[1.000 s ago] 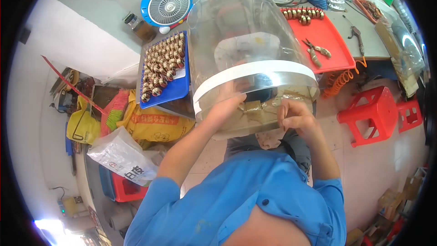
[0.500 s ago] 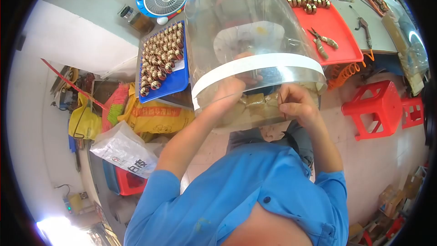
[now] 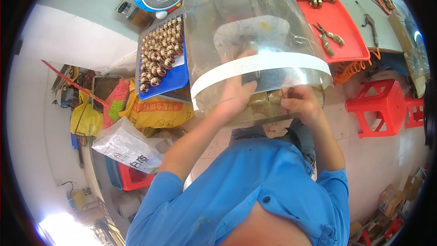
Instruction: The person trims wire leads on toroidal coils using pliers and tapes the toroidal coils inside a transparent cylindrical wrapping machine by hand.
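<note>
Left hand [image 3: 236,98], right hand [image 3: 304,104], can't tell either grip, clear hood [image 3: 200,36] partly obscuring, blue tray [image 3: 179,78], red tray [image 3: 348,29]

I am wearing a plain blue shirt [image 3: 236,182]; my clear hood [image 3: 291,23] is bearing a white band [image 3: 259,64], one tray [image 3: 176,82] is showing blue beneath pieces [image 3: 161,54] banded cream and reddish-brown, and another tray [image 3: 339,27] is showing bright red.
</note>
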`<action>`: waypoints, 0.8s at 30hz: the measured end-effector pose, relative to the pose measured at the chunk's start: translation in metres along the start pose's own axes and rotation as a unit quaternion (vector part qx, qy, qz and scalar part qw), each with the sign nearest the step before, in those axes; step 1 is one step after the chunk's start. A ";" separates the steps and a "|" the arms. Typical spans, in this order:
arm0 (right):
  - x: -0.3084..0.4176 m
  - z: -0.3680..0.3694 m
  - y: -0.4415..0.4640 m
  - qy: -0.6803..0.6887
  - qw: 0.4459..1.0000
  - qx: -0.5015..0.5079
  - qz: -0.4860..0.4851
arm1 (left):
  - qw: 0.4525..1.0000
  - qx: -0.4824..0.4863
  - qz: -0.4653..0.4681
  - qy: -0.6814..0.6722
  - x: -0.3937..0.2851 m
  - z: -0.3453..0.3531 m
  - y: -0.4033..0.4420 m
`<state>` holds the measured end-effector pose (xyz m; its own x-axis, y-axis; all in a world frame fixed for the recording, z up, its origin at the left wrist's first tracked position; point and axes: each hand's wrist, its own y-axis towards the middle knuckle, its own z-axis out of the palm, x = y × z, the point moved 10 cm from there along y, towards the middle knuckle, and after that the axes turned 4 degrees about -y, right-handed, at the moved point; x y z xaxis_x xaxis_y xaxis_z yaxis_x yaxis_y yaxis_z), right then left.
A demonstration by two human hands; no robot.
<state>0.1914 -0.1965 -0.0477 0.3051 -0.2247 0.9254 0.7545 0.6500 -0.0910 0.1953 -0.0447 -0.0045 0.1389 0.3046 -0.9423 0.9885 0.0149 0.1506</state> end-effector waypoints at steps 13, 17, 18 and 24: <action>-0.006 -0.004 0.000 0.016 0.998 -0.051 0.027 | 0.992 -0.002 0.076 0.096 -0.012 0.003 0.007; -0.010 -0.006 0.000 0.013 0.998 -0.053 0.036 | 0.988 -0.002 0.090 0.127 -0.014 0.004 0.007; -0.012 -0.007 0.001 0.010 0.998 -0.049 0.037 | 0.987 -0.001 0.098 0.130 -0.013 0.004 0.008; -0.011 -0.007 0.001 -0.002 0.998 -0.046 0.040 | 0.983 0.005 0.119 0.138 -0.014 0.004 0.008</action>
<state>0.1926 -0.1989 -0.0606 0.3646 -0.1723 0.9151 0.7783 0.5959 -0.1979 0.2015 -0.0525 0.0087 0.3456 0.5446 -0.7642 0.9309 -0.0963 0.3523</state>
